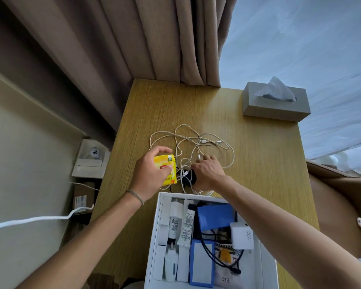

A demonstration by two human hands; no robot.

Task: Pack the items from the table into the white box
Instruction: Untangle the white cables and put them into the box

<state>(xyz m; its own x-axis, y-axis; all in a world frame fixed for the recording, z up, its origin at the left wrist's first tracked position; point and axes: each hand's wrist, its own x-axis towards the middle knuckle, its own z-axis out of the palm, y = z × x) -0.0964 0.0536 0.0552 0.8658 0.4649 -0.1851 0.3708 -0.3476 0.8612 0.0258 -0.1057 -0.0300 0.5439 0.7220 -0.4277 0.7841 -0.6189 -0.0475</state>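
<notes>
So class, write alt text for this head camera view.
A person's left hand grips a yellow tea packet while the right hand reaches into tangled white cables on a wooden table, behind a part-filled white box.

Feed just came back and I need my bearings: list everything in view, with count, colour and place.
white box: 1, white, near table edge, open
tubes: 2, white, box left side
pouch: 1, blue, box centre
charger: 1, white, marked 120W, box right
tea packet: 1, yellow, in left hand
cables: tangled, count unclear, beige-white, table centre
black object: 1, under right hand
tissue box: 1, grey, far right corner
table: 1, wood
curtain: brown, behind
left hand: grips packet
right hand: on cables
</notes>
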